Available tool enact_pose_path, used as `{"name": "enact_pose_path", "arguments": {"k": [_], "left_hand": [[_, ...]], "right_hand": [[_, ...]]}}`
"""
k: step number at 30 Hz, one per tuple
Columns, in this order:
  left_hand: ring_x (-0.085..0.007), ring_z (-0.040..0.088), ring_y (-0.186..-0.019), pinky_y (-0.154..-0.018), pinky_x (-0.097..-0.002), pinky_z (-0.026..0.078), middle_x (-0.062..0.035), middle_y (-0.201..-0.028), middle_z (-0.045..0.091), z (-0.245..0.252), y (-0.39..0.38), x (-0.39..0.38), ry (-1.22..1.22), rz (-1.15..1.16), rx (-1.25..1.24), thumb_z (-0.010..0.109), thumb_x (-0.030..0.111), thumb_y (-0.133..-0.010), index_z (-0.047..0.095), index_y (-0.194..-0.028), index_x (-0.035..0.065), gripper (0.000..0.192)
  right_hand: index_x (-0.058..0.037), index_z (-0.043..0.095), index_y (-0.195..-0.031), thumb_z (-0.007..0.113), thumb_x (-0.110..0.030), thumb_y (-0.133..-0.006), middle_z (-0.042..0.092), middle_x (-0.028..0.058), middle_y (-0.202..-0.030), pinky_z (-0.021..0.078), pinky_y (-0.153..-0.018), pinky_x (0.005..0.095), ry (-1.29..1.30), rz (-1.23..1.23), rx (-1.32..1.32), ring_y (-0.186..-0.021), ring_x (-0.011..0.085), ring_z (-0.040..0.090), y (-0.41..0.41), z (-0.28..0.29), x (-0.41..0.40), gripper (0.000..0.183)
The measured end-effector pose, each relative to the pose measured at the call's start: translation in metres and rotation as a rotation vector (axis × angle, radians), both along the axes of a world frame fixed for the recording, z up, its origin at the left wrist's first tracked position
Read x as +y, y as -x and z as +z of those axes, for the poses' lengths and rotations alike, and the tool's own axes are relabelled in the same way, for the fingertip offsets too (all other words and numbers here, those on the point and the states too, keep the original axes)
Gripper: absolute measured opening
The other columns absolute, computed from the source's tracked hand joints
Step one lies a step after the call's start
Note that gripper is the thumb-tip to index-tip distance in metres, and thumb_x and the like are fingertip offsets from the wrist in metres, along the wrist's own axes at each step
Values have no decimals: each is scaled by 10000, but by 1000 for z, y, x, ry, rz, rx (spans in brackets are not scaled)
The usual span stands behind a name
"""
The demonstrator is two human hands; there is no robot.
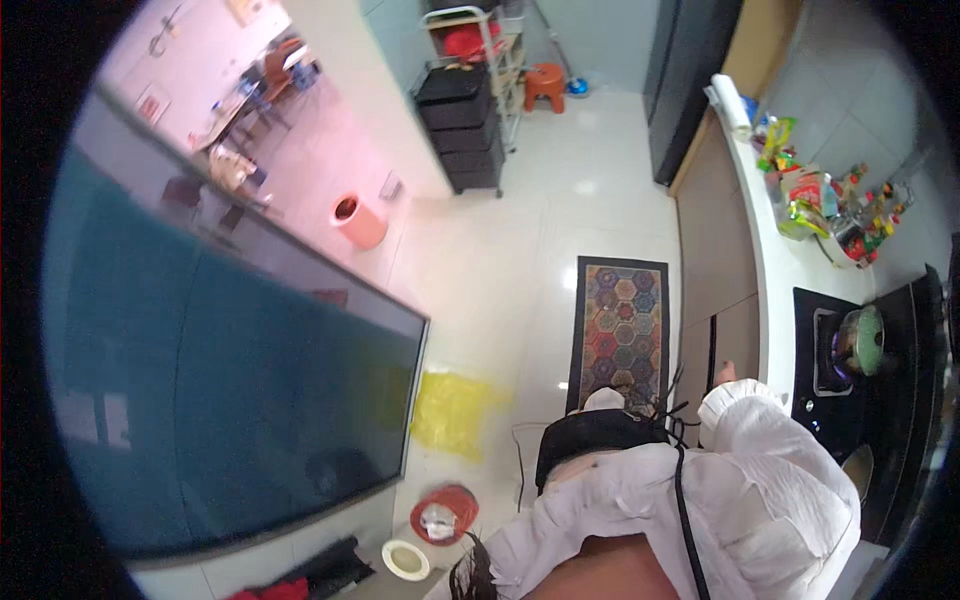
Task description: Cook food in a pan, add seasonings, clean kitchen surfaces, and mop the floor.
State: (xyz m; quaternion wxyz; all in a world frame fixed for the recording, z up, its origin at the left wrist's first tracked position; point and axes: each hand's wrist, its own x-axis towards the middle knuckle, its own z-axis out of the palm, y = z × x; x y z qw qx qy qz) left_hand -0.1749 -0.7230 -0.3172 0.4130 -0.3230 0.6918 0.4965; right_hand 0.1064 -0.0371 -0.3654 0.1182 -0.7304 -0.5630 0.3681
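Observation:
My right hand shows only in part past the white sleeve cuff, beside the cabinet front below the counter edge; whether it touches the cabinet or holds anything cannot be told. My left hand is out of view. On the right, a lidded pot sits over a lit burner of the black gas stove. Before me a patterned mat with hexagons lies on the tiled floor, along the cabinets.
Seasoning bottles and packets crowd the counter. A glass sliding door stands left. On the floor are a yellow plastic sheet, a red bin and an orange stool. A black drawer unit stands ahead.

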Motion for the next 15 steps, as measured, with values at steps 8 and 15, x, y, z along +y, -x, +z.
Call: {"name": "enact_pose_path", "arguments": {"k": [8, 15], "left_hand": [[-252, 535, -944, -817, -478, 414, -44, -1078, 532, 55, 335, 74, -123, 192, 151, 479, 355, -872, 466, -1119, 184, 300], [-229, 515, -915, -758, -415, 414, -26, -983, 513, 99, 630, 285, -81, -66, 375, 479, 345, -876, 448, -1112, 225, 267]], "right_hand": [[-14, 636, -844, 507, -58, -832, 649, 97, -837, 465, -738, 292, -16, -7, 265, -803, 170, 600, 43, 25, 14, 137], [-23, 626, -871, 542, -98, -820, 632, 84, -795, 475, -672, 312, 121, -473, 186, -744, 189, 603, 81, 37, 20, 124]]}}
